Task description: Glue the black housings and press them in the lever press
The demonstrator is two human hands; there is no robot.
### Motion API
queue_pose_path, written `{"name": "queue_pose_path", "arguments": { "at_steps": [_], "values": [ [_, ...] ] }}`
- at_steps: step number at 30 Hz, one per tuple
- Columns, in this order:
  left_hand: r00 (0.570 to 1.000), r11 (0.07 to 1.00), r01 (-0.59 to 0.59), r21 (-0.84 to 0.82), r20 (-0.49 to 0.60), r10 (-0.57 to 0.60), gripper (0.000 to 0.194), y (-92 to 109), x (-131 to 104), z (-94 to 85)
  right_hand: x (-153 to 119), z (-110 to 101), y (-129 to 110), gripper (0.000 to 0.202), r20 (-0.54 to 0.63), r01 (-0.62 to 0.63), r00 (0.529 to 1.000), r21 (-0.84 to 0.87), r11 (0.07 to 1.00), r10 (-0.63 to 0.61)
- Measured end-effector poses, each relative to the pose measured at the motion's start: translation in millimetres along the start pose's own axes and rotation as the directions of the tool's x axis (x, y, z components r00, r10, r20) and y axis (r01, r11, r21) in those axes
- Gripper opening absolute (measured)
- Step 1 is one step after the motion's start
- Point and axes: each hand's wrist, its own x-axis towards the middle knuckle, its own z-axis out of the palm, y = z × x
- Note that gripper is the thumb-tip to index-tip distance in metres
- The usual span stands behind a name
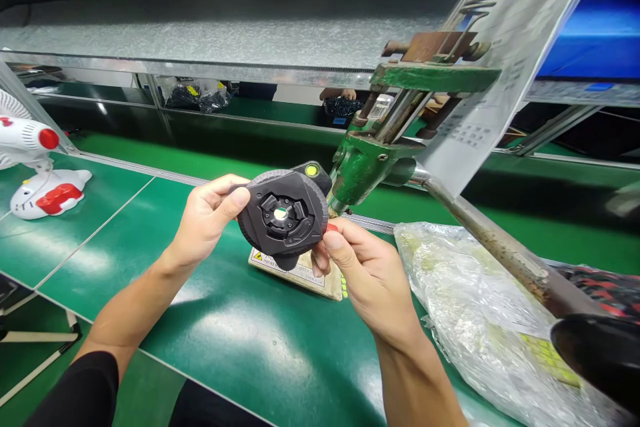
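Note:
A black round plastic mount [290,217] with a ribbed rim is held up in front of the press. On its upper right lobe sits a yellow-green bubble level [311,170], and a pale disc shows in its centre. My left hand [207,217] pinches the left edge of the mount, thumb on the near face. At the lower right edge, my right hand [367,270] has thumb and fingers closed around a small red piece [331,227] against the mount. Part of that red piece is hidden by the fingertips.
A green arbor press [363,167] with a long lever [495,247] stands behind and right, its base [300,277] under the mount. Clear plastic bags [465,320] with yellow-green pieces lie right. A white and red fan [50,193] stands left. Another person's hand [340,93] shows beyond the shelf.

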Motion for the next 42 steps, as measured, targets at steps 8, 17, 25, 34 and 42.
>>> {"name": "queue_pose_path", "arguments": {
  "at_steps": [8,17,25,34,42],
  "values": [
    [0.994,0.994,0.104,-0.038,-0.041,-0.105,0.056,-3.0,7.3,3.0,0.7,3.8,1.2,0.063,0.038,-0.07,0.997,0.002,0.998,0.07],
    [0.979,0.999,0.009,-0.043,0.203,0.0,0.072,-5.0,2.0,4.5,1.5,9.1,1.3,0.062,-0.006,-0.11,0.994,0.006,0.994,0.11],
    [0.975,0.999,-0.016,-0.046,0.219,0.025,0.065,-6.1,4.5,5.2,0.6,10.6,-0.9,0.062,-0.03,-0.106,0.994,-0.031,0.994,0.105],
    [0.981,1.0,0.008,-0.027,0.194,-0.003,0.069,-5.0,2.1,3.9,1.7,12.3,-2.9,0.055,-0.051,-0.104,0.993,-0.027,0.994,0.102],
    [0.982,1.0,-0.003,0.003,0.19,0.002,0.068,-4.9,-1.2,3.5,0.9,12.3,-2.5,0.041,-0.069,-0.093,0.993,-0.024,0.995,0.091]
  ]
}}
